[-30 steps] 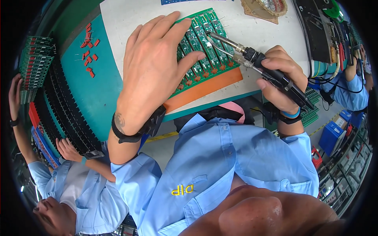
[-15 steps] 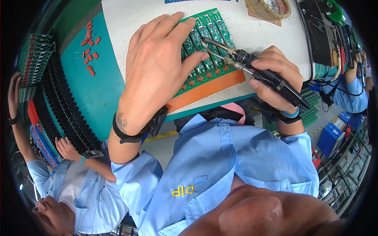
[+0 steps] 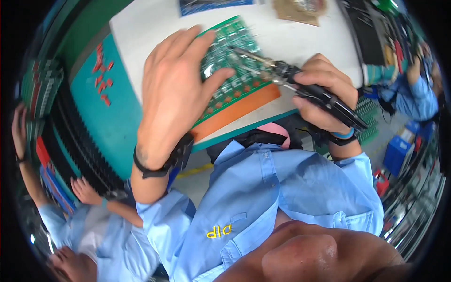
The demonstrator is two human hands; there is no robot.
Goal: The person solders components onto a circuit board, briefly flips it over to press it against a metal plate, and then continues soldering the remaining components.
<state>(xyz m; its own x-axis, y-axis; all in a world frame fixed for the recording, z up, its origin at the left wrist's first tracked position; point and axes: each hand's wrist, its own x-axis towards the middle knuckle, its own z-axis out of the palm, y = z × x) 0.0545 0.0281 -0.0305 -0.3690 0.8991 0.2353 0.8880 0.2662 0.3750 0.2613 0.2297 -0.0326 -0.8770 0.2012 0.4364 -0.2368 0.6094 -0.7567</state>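
Observation:
A green circuit board panel (image 3: pixel 226 83), with several rows of parts, lies on a white sheet; motion smears its detail. My left hand (image 3: pixel 174 82) rests over the panel's left side, fingers stretched out and thumb apart on the board. In my right hand (image 3: pixel 326 87) is a black soldering iron (image 3: pixel 285 70), gripped like a pen from the right. Its dark tip points left at the middle of the panel, and a thin metal tube runs beside it. Whether the tip touches the board I cannot tell. An orange strip (image 3: pixel 249 113) runs along the panel's near edge.
Red components (image 3: pixel 104 83) lie scattered on the green mat at left, beside black slotted racks (image 3: pixel 82 122). A blue board (image 3: pixel 213 5) and brown cardboard (image 3: pixel 300 16) are at the far side. A co-worker (image 3: pixel 108 244) is at lower left, another person (image 3: pixel 413 98) at right.
The whole view has shifted and blurred, so the board and the far things appear further left and higher. Both hands keep nearly the same pose, the soldering iron still in my right.

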